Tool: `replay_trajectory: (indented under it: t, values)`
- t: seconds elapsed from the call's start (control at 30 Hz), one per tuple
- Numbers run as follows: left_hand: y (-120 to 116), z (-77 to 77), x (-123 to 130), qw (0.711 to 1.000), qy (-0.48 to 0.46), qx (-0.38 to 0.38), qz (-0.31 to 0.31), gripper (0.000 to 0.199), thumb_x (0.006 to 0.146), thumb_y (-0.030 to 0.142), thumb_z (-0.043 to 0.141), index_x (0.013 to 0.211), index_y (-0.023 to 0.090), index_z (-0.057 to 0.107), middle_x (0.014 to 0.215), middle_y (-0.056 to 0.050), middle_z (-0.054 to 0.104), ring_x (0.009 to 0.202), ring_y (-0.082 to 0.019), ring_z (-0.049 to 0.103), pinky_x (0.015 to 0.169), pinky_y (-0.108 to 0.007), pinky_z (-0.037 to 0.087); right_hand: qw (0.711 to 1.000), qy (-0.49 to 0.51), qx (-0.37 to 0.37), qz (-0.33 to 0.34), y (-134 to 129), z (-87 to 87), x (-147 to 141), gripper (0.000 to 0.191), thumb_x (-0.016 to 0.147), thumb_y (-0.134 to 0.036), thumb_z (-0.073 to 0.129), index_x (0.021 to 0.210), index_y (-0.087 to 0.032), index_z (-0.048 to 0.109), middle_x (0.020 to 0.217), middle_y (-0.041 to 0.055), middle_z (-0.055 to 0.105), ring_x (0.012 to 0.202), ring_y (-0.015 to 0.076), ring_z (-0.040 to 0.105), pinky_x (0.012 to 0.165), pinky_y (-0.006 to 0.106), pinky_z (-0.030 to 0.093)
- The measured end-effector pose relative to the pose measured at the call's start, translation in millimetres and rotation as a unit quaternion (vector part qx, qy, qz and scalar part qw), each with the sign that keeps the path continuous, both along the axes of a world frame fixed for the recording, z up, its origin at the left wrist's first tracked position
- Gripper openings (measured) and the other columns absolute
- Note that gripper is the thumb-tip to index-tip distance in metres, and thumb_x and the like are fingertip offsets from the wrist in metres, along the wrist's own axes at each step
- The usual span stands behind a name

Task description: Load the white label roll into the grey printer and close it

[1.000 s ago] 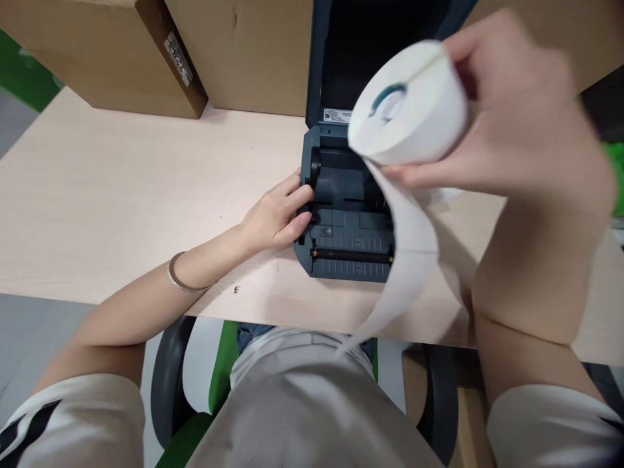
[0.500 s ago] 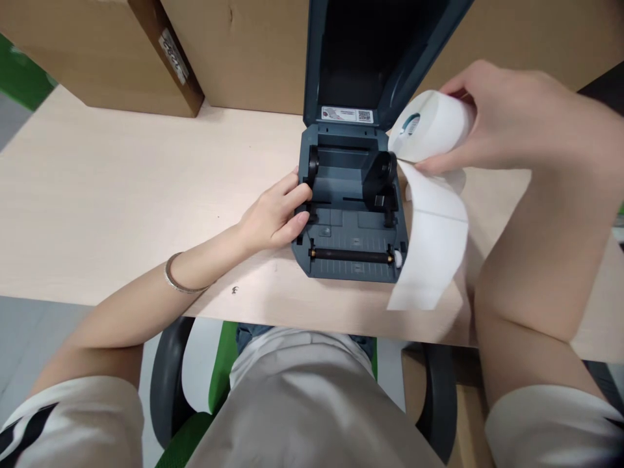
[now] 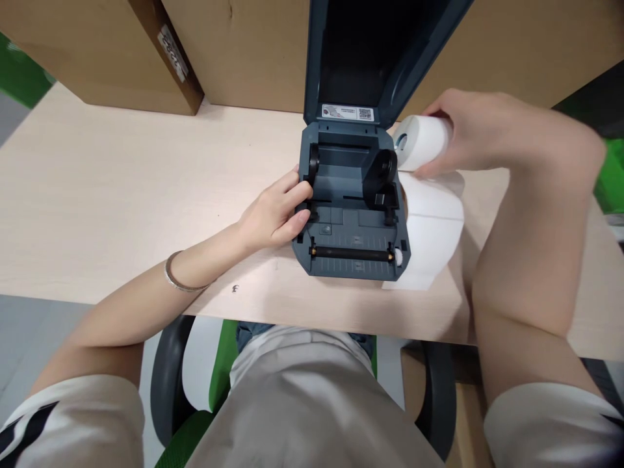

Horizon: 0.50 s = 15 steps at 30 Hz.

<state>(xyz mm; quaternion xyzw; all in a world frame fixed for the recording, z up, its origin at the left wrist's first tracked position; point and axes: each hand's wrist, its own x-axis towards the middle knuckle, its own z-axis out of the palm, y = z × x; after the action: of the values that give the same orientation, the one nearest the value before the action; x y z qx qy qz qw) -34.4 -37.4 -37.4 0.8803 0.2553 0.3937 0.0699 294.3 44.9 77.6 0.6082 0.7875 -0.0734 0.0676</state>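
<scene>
The left hand (image 3: 275, 213) clamps fingers over the printer (image 3: 341, 229) at nine o'clock, probably for steadiness, while the right hand (image 3: 487, 133) grips the paper roll (image 3: 426, 143) at two o'clock, seemingly for control.

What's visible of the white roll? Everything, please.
White roll, smooth and paper-like, lying on its side with the hollow core facing the open blue-grey device; a blue-green tint shows inside the core. The right hand grips its far end. A loose strip with a faint cross line curves toward the near table edge, partly hidden by the device. The roll sits just right of the device; contact with the table can't be told.
</scene>
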Motion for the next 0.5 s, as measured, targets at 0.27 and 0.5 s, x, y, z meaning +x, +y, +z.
replay_trajectory:
  t: [0.27,0.5]
  values:
    - [0,-0.8,0,1.000,-0.001,-0.011,0.005,0.042,0.106,0.056,0.027,0.096,0.023,0.051,0.085,-0.005,0.049,0.085,-0.025,0.057,0.074,-0.039,0.052,0.998,0.004,-0.054,0.030,3,-17.9,-17,0.069,0.075,-0.055,0.081,0.132,-0.030,0.051,0.125,0.0068,0.063,0.099,0.0208,0.057,0.077,0.035,0.044]
    - [1,-1.3,-1,1.000,0.005,-0.009,0.010,0.045,0.106,0.058,0.025,0.097,0.023,0.052,0.085,-0.004,0.049,0.086,-0.024,0.058,0.073,-0.039,0.053,0.996,0.023,-0.077,0.040,1,-24.1,-26,0.065,0.079,-0.046,0.077,0.137,-0.026,0.053,0.134,0.0086,0.062,0.108,0.0225,0.057,0.086,0.036,0.045]
